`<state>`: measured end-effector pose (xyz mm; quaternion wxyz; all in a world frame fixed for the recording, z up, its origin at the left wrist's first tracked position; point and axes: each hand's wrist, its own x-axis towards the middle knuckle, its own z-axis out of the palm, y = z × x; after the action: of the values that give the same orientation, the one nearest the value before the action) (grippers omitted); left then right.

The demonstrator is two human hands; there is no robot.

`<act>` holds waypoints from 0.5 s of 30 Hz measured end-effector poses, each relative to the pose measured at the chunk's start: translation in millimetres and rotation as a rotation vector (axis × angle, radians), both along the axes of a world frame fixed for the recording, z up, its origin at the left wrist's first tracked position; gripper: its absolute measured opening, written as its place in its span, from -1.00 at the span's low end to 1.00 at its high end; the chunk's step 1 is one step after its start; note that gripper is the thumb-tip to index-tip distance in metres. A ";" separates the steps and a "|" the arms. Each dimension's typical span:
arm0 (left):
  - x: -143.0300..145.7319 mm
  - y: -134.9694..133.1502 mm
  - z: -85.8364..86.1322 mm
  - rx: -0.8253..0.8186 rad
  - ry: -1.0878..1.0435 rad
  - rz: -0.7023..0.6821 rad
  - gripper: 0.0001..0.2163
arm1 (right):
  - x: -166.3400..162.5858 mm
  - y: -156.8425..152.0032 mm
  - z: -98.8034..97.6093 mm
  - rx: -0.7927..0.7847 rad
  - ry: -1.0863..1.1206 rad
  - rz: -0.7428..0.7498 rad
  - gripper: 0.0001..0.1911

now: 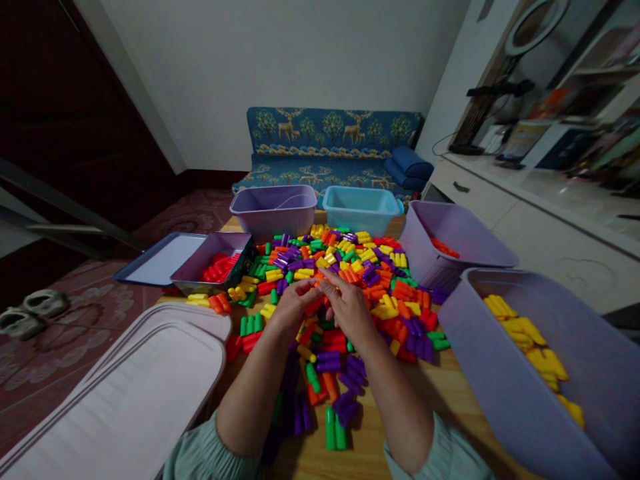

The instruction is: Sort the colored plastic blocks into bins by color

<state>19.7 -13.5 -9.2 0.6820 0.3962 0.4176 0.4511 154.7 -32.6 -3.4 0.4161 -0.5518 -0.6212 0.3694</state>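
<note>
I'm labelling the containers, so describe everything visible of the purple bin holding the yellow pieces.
The purple bin is a long, deep, open-topped tub, apparently smooth plastic, with rounded corners and a rounded rim. It stands upright on the wooden table at the near right, partly cut off by the picture's edge. Yellow pieces lie inside along its floor. Whether it touches the purple container behind it is unclear.

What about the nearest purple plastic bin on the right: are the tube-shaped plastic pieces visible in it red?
No, the purple plastic bin shows only yellow plastic pieces inside.
</note>
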 end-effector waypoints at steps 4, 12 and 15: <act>-0.1 0.2 -0.5 -0.087 -0.048 0.025 -0.68 | -2.6 0.2 -1.3 -0.011 0.065 -0.005 -0.33; 2.8 2.0 -1.3 -0.192 -0.154 0.075 -0.78 | 3.5 11.9 -9.1 -0.065 0.381 -0.097 -0.41; 6.6 1.0 -1.0 -0.192 -0.177 0.084 -0.80 | 6.5 13.6 -7.7 -0.061 0.449 -0.105 -0.48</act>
<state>26.3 -12.6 -10.2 0.7315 0.2696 0.4132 0.4706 161.2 -19.0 -11.2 0.5457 -0.4997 -0.4718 0.4795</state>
